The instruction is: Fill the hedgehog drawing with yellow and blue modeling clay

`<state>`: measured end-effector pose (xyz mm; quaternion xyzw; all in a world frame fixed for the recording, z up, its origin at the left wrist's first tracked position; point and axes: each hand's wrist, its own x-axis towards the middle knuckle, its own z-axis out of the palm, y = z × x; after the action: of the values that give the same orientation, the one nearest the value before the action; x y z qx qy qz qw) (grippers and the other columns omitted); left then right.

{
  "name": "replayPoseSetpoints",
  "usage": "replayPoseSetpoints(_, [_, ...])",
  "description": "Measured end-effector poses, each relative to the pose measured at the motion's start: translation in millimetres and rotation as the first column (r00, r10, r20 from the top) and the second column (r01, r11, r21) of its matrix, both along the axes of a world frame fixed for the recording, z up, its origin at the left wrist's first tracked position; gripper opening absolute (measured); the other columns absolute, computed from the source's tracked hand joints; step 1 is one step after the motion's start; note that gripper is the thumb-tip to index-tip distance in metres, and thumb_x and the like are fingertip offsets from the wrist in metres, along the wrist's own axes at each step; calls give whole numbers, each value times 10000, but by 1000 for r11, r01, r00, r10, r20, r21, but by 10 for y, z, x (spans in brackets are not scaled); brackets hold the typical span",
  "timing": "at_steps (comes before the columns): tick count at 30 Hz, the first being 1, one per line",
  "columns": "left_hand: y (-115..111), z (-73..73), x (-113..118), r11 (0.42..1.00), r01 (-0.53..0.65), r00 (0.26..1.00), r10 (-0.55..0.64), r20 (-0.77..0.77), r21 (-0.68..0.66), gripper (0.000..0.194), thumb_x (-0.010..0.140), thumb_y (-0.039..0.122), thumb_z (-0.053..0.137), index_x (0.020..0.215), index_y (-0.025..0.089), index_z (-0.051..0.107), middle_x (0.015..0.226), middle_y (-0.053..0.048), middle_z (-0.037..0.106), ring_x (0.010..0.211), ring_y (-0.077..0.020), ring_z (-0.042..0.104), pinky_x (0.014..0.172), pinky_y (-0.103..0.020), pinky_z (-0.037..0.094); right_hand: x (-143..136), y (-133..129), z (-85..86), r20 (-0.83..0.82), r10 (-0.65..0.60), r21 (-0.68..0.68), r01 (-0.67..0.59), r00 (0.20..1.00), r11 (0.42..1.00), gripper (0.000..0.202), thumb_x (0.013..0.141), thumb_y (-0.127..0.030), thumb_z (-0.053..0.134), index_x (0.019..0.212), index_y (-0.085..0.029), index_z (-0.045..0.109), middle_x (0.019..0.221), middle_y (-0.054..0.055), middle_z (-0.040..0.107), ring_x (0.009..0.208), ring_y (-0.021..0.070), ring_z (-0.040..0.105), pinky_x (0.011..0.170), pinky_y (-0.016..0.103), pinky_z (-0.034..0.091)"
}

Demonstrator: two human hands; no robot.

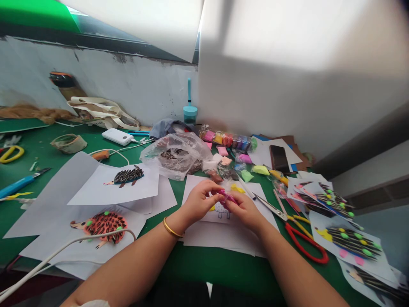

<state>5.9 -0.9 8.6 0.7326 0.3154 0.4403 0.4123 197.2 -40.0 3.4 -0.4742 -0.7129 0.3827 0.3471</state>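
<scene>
Between the fingertips of my left hand (202,199) and my right hand (244,209) is a small lump of magenta modelling clay (227,196). Both hands are closed on it, and fingers cover part of it; whether it is still in a wrapper I cannot tell. Under the hands lies a white paper (194,233) with a hedgehog outline (223,210) drawn in dark lines, its snout area yellow. A piece of yellow clay (237,188) sits just beyond my fingers, beside a clear wrapper.
Red-handled scissors (306,245) lie to the right, near finished hedgehog pictures (351,241). Left are more hedgehog pictures (107,226) with a white cable (64,247) across them. Behind are a plastic bag of seeds (179,155), clay packets (222,151) and a phone (279,158).
</scene>
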Motion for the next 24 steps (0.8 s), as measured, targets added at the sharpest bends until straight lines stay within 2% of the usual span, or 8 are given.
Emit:
replayPoseSetpoints(6, [-9,-7,2,996,-5,996,14,-91,93,125,820,302,708,835,183,672,816,-25,611,790,-155,552,686,-275,453,-22,-6,3,19,28,7,-28,999,1000,289,928,-420,507,786,-184,596,727,10,576,695,161,529,630,276,400])
replayPoseSetpoints(12, [-28,-6,3,981,-7,982,44,-183,195,67,875,232,625,831,191,652,824,-25,604,809,-161,556,734,-292,462,-24,4,2,47,18,34,-20,999,999,275,924,-401,517,765,-187,585,711,4,565,689,158,520,625,274,390])
replayPoseSetpoints(17, [-26,-8,1,980,-18,985,52,-167,201,92,884,256,623,840,192,672,823,-31,612,823,-170,570,756,-299,475,-15,5,-19,43,18,48,-20,999,999,247,917,-382,518,799,-186,610,738,11,596,702,165,543,639,282,406])
replayPoseSetpoints(24, [-7,-10,-27,989,20,988,3,-151,149,188,920,314,590,966,224,748,857,-35,583,838,-159,574,785,-296,492,-14,-6,-13,57,-3,82,-1,998,997,199,917,-341,517,913,-193,650,839,34,643,785,188,574,711,311,430])
